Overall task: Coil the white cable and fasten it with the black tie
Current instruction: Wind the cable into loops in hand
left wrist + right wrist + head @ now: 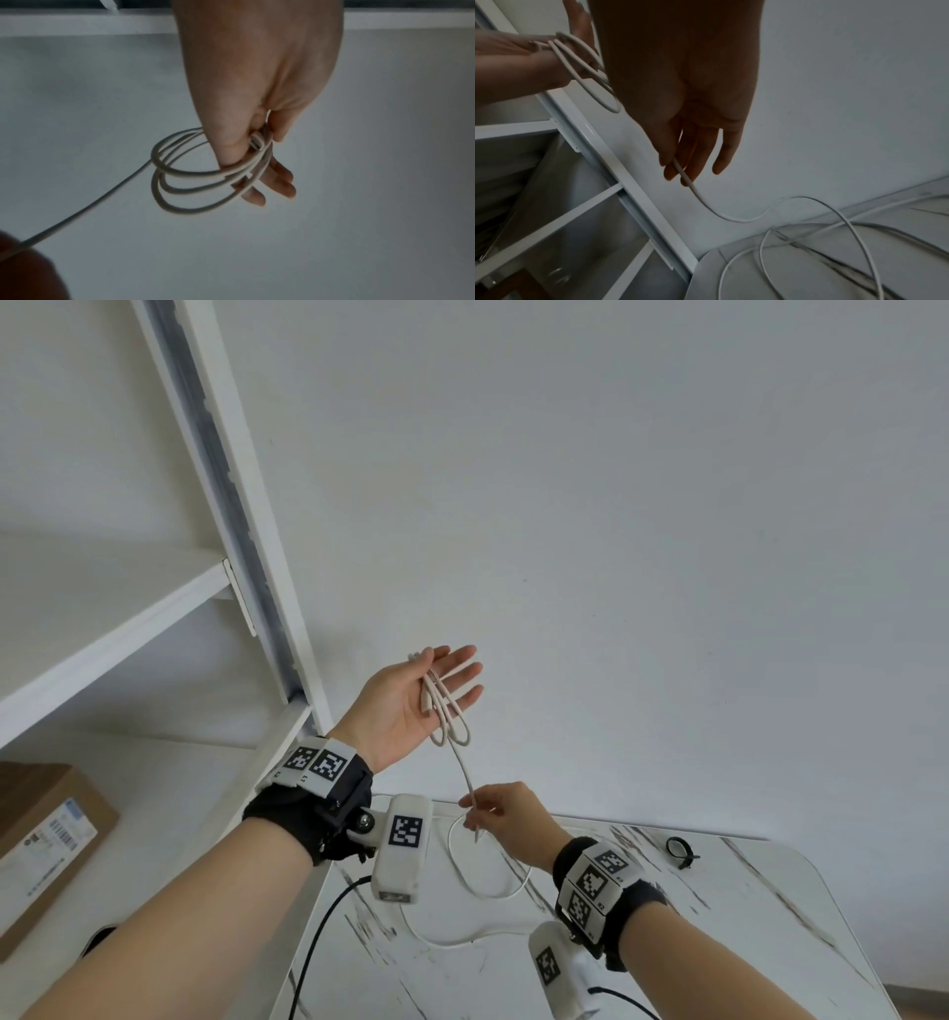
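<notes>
My left hand (pixel 405 706): raised, palm up, thumb pinning several loops of white cable (pixel 445 711) against straight fingers. My right hand (pixel 506 816): at 5 o'clock of the left, thumb and fingertips pinching the cable's running strand. Remaining cable: slack curves on marble-pattern table (pixel 729 963), at 6 o'clock. Black tie (pixel 680 851): on table, 3 o'clock of right hand, apart. White shelf frame (pixel 236 505): 10 o'clock

White cable (pixel 445 711) — black tie (pixel 680 851) on a white table (pixel 744 942) veined in black; brown box (pixel 46 839).
</notes>
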`<move>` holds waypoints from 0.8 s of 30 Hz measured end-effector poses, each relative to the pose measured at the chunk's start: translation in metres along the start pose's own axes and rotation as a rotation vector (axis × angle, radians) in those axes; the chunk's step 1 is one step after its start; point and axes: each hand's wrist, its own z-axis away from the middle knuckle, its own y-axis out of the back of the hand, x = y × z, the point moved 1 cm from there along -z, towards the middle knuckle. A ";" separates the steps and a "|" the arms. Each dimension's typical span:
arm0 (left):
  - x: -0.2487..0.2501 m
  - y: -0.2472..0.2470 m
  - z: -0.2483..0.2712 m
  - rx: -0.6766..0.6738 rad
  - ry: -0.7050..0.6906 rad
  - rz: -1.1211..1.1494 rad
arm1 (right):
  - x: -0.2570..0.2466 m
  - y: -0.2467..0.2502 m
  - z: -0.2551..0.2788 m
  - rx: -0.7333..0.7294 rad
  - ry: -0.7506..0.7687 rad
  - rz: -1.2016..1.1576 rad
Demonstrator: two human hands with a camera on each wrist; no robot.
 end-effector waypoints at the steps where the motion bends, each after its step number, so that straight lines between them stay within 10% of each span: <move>1: 0.002 0.002 -0.002 0.020 -0.020 0.001 | 0.003 -0.001 0.001 -0.008 -0.006 0.001; 8: 0.013 0.019 -0.007 0.147 -0.100 -0.008 | 0.010 0.004 0.016 0.056 -0.001 0.001; 24: -0.020 0.021 -0.002 0.156 0.077 -0.619 | -0.074 0.031 0.036 0.052 0.543 0.445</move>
